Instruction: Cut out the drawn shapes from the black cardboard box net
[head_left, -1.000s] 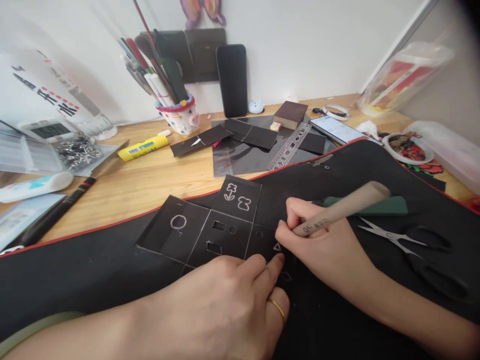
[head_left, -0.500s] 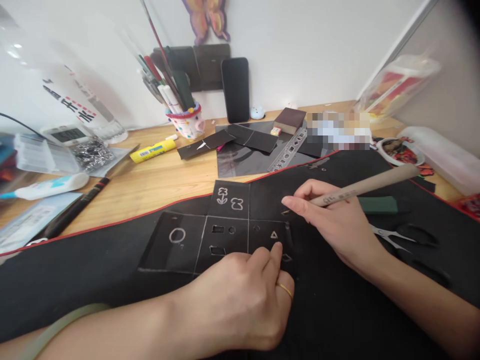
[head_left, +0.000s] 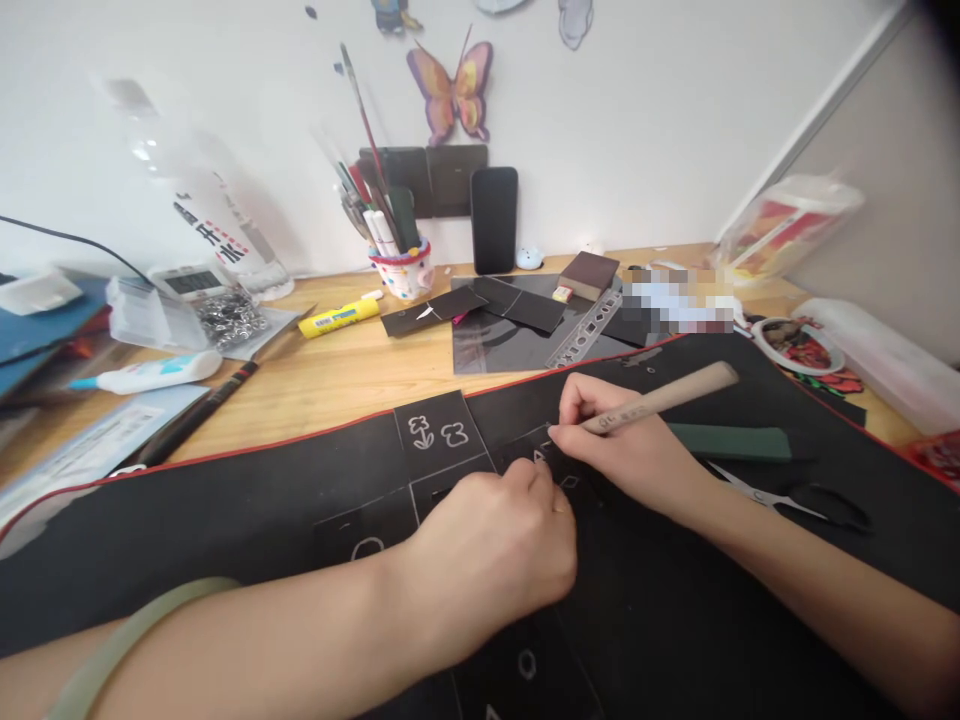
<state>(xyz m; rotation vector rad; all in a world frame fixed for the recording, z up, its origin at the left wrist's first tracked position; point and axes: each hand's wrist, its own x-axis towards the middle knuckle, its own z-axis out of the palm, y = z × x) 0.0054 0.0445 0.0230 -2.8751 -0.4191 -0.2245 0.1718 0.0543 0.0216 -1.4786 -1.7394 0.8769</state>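
Observation:
My left hand [head_left: 502, 540] lies over the black card [head_left: 442, 400], fingers curled and pressed together, their tips on it beside a small white triangle outline. White lines divide the card into panels with drawn flowers, a circle, a diamond and other shapes; my left hand and forearm hide part of it. My right hand [head_left: 622, 440] is closed around a pale wooden-handled craft knife [head_left: 667, 395]. The handle slants up to the right, and its tip is down at the card near the triangle, mostly hidden by the fingers. Both hands are close together.
A black mat with a red edge [head_left: 330, 440] covers the front. On the right lie scissors [head_left: 772, 498] and a dark green bar [head_left: 735, 442]. Behind are a stencil ruler [head_left: 585, 335], glue stick [head_left: 339, 318], pen cup [head_left: 403, 275], phone [head_left: 494, 220] and water bottle [head_left: 217, 215].
The card has turned and shifted to the left. My right hand has come down and left, bringing the knife tip to the card by the triangle. The view has tilted upward.

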